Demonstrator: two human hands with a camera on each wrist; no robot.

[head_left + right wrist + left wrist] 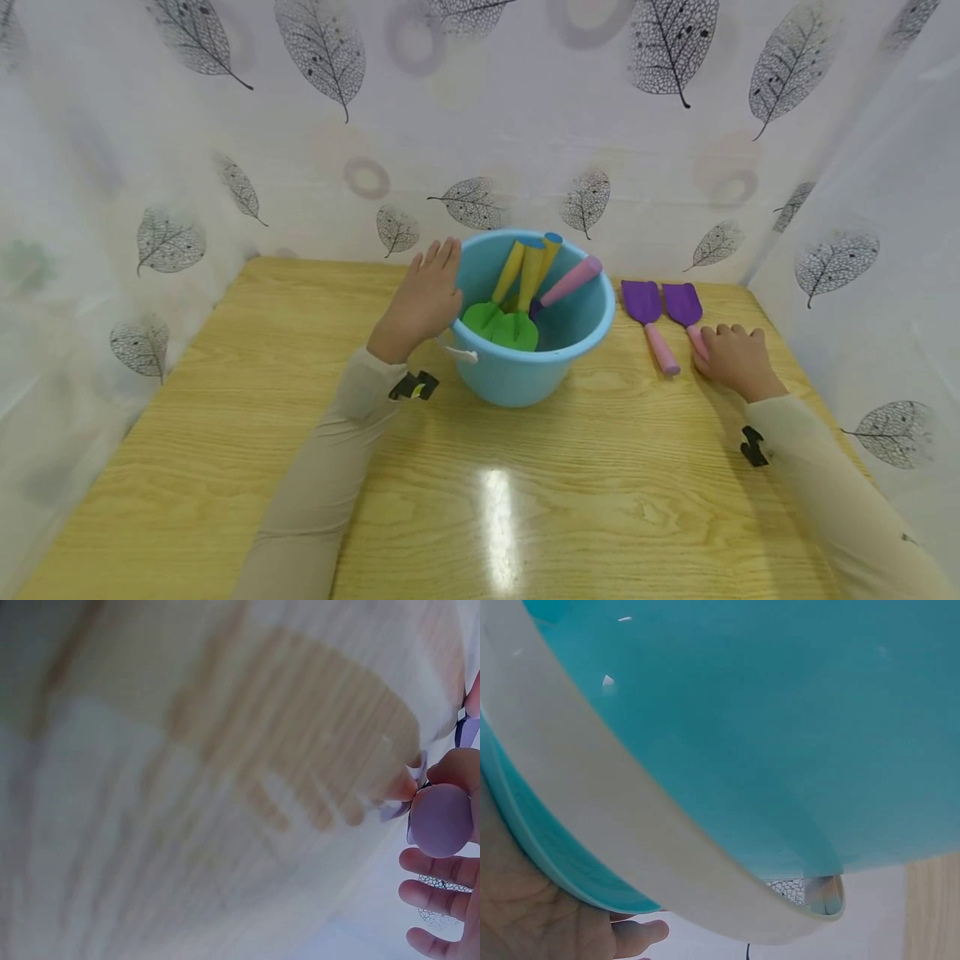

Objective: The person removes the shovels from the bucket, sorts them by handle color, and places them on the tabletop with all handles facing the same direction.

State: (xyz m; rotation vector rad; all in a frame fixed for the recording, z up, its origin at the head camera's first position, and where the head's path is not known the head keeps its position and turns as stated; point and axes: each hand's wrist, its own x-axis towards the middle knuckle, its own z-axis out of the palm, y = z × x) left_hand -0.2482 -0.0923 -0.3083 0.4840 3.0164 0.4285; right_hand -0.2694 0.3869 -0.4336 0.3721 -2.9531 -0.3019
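Note:
A light blue bucket [517, 379] stands on the table, its white carrying handle [667, 847] hanging on the near left side. Straight fingers of my left hand [422, 302] rest at the bucket's left rim. Inside lean several toy tools: green heads [516, 332] with yellow handles, and one pink handle [572, 281]. To the right, two purple toy shovels lie side by side. My right hand [738, 360] grips the pink handle of the right-hand shovel [682, 303]; that handle's round end [442, 821] shows at the thumb. Just left of it lies the other shovel [642, 302].
The wood-grain table [585, 500] runs up to a pale leaf-patterned curtain [495, 117] at the back. More curtain hangs along the left and right sides, close beyond the right hand.

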